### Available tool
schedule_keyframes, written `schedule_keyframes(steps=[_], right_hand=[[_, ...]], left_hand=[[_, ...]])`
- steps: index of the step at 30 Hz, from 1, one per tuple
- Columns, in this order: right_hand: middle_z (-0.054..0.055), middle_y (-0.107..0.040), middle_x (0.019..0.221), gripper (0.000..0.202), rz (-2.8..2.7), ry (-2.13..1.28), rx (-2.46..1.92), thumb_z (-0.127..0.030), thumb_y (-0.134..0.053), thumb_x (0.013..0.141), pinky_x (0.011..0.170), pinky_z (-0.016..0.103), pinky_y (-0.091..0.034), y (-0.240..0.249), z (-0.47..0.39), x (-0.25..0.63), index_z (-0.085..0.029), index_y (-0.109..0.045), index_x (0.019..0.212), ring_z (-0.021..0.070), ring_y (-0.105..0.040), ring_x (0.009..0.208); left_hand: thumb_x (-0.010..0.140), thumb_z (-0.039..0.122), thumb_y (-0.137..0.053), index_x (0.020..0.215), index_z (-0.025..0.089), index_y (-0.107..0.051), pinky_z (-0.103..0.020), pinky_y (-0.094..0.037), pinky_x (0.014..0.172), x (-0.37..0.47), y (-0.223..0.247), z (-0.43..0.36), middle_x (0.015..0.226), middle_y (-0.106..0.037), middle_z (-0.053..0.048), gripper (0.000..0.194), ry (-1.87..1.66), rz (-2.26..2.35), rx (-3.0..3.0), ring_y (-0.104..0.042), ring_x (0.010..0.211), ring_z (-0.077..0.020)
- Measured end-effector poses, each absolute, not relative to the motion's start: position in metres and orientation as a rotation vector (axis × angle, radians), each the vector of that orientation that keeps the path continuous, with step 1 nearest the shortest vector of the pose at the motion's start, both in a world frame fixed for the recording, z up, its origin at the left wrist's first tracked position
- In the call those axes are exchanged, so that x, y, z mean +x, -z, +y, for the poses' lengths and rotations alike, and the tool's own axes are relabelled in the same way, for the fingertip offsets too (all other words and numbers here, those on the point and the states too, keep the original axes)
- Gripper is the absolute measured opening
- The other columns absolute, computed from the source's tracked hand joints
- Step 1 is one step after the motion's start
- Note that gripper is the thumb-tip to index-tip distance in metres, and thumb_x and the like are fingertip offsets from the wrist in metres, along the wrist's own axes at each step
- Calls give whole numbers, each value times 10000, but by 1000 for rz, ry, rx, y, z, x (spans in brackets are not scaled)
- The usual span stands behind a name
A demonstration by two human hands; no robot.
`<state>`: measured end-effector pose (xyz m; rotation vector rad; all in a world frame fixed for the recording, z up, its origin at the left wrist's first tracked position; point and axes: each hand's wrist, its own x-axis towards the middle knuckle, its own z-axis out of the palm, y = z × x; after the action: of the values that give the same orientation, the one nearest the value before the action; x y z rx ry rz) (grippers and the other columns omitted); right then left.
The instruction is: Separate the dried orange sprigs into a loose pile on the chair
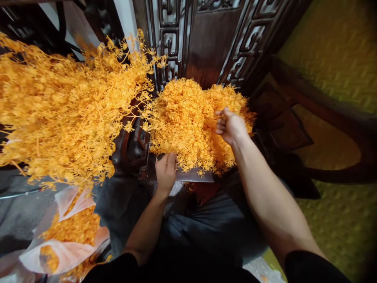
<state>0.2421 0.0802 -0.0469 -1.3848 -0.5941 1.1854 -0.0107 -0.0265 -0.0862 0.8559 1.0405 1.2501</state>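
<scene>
Two heaps of small orange plastic-looking blossoms (182, 118) sit side by side on a dark wooden seat (197, 175). At the seat's front edge, my left hand (166, 171) is closed beside the lower left of the heaps; what its fingers hold, if anything, is hidden. My right hand (231, 125) is over the right heap (225, 96), its fingers curled in, and I cannot make out anything between them. To the left spreads a large mass of orange branching flower sprays (67, 106), its stems reaching toward the heaps.
Behind the heaps rises a carved dark wooden backrest (209, 43). A curved wooden armrest (324, 106) stands at the right, over a yellow-green textured surface (344, 220). At the lower left, a white plastic bag (61, 253) holds more orange pieces.
</scene>
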Motion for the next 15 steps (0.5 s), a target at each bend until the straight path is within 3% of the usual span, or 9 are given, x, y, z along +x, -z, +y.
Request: schedule_keyframes(steps=[4, 8, 11, 15], right_hand=[[16, -563, 678, 227, -506, -1579, -1196, -346, -532, 842, 418, 233, -437, 41, 67, 249, -221, -632, 1003, 134, -514, 529], [87, -713, 962, 311, -529, -1574, -1171, -140, -572, 735, 694, 302, -635, 40, 62, 244, -187, -639, 1036, 186, -706, 846], [86, -719, 1036, 382, -605, -1472, -1186, -19, -584, 672, 879, 346, -641, 38, 62, 240, -171, -617, 1021, 199, -732, 989], [38, -705, 897, 354, -606, -1342, -1199, 11, -648, 675, 912, 343, -640, 38, 61, 237, -180, -638, 972, 188, -753, 931]], left_hand=[[856, 585, -688, 700, 167, -576, -213, -191, 433, -9, 90, -11, 489, -299, 80, 461, -1285, 935, 777, -245, 434, -59], [837, 571, -720, 713, 157, -576, -190, -178, 417, -5, 89, -10, 496, -259, 93, 455, -1236, 829, 721, -229, 424, -44], [833, 570, -724, 713, 152, -576, -182, -173, 414, -5, 88, -12, 498, -258, 95, 459, -1227, 803, 703, -226, 422, -39], [807, 577, -748, 704, 151, -573, -178, -170, 410, -7, 87, -11, 494, -252, 98, 472, -1238, 808, 675, -228, 417, -36]])
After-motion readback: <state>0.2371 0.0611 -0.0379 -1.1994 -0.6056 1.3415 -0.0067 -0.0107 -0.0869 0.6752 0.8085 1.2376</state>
